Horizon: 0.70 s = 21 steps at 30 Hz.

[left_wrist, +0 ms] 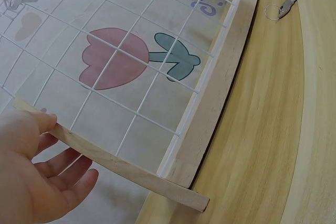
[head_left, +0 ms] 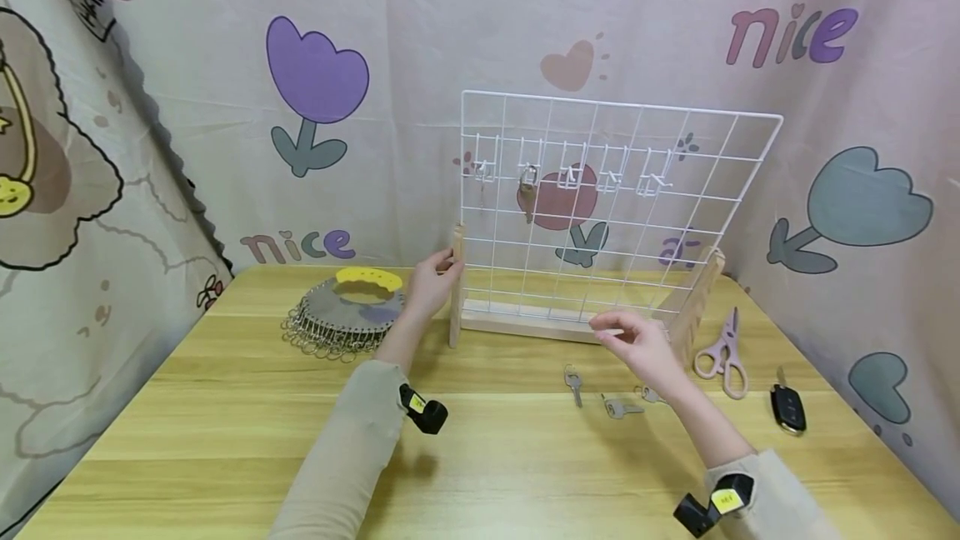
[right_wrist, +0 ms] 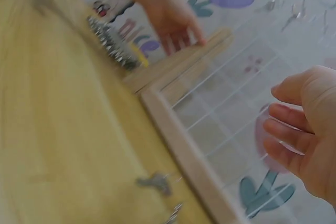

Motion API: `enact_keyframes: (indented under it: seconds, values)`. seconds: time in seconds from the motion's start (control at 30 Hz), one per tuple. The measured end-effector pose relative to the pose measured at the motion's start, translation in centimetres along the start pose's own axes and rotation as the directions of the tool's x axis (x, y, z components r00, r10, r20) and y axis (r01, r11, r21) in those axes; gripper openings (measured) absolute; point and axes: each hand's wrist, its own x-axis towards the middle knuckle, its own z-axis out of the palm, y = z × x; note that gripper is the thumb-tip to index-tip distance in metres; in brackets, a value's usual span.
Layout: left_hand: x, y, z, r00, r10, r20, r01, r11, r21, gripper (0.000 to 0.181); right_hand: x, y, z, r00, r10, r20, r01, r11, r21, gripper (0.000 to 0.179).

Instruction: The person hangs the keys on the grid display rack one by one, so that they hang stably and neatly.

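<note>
left wrist: rack [left_wrist: 122, 167] against hand [left_wrist: 39, 169]

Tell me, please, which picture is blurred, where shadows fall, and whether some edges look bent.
Right wrist view: blur throughout, softening the small silver metal key; left wrist view: sharper, though the pale wooden base bar appears bowed, probably from the lens; head view: soft foreground shadows on the yellow wood-grain table.

Diffuse light, soft shadows, blur (right wrist)
</note>
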Motion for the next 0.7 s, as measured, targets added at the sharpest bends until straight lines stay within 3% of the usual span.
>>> enact_keyframes:
  seconds: [0.4, 0.7]
  values:
    - [-0.1, 0.2, -0.1, 1.000, -0.007, 0.006, 0.007, 1.000, 0.007, 0.051, -0.6, 3.9, 2.0, 0.984, 0.142, 0.107, -0.143, 0.990, -0.002, 0.020]
    - [-0.2, 0.2, -0.1, 1.000, -0.009, 0.008, 0.009, 1.000, 0.006, 0.051, -0.4, 5.8, 3.3, 0.971, 0.142, 0.192, -0.144, 0.990, -0.002, 0.021]
